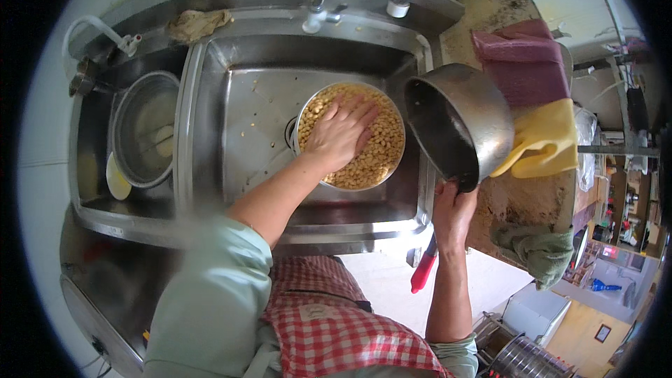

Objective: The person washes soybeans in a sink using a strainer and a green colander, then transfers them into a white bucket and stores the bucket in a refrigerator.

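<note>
My left hand [341, 131] lies palm down, fingers apart, on wet yellowish beans [380, 155] that fill a round metal bowl [403, 134]. The bowl stands at the right of a stainless steel sink basin [262, 110], beside the drain. To its right, my right hand [455, 199] grips the rim of a worn metal pot [485, 121]. That pot is tilted on its side with its dark mouth facing the bowl; the inside looks empty. Parts of my left fingertips are sunk among the beans.
A smaller basin at left holds a metal pot [118, 126] with cloudy liquid. The faucet [314, 21] and a cloth [197, 25] are behind. A purple cloth [525, 68], yellow rubber glove [551, 142] and green cloth [546, 254] lie right. A red handle [422, 273] hangs below the sink's front edge.
</note>
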